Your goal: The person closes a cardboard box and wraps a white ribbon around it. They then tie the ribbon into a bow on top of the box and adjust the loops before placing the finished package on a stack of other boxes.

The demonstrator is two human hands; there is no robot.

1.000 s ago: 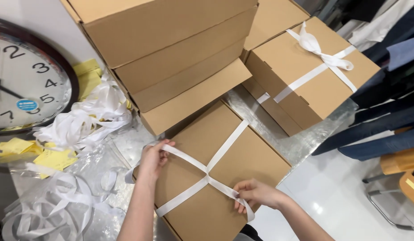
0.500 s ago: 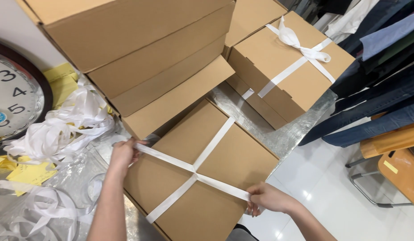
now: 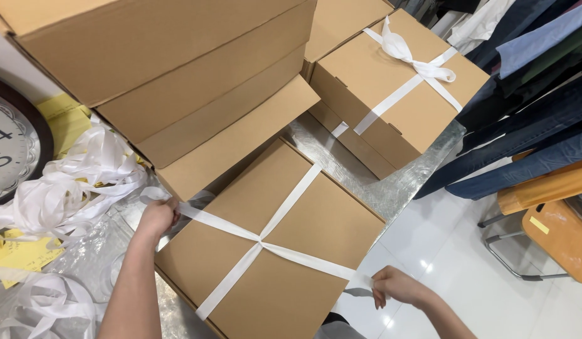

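Note:
A flat brown cardboard box (image 3: 303,220) lies in front of me on a silvery table top. A white ribbon (image 3: 285,251) crosses its lid, the two bands meeting near the middle. My left hand (image 3: 158,216) grips one ribbon end at the box's left edge. My right hand (image 3: 396,285) pinches the other end just past the box's right corner. The ribbon runs taut between both hands.
A stack of large cardboard boxes (image 3: 178,81) stands behind. A box tied with a white bow (image 3: 404,81) sits at the back right. Loose ribbon (image 3: 71,188), yellow notes and a wall clock (image 3: 8,150) lie left. Hanging clothes (image 3: 529,107) and a wooden chair (image 3: 548,220) are right.
Both hands have moved apart, pulling the ribbon ends outward over the box edges. The ribbon is now stretched tighter. My view has shifted left and closer.

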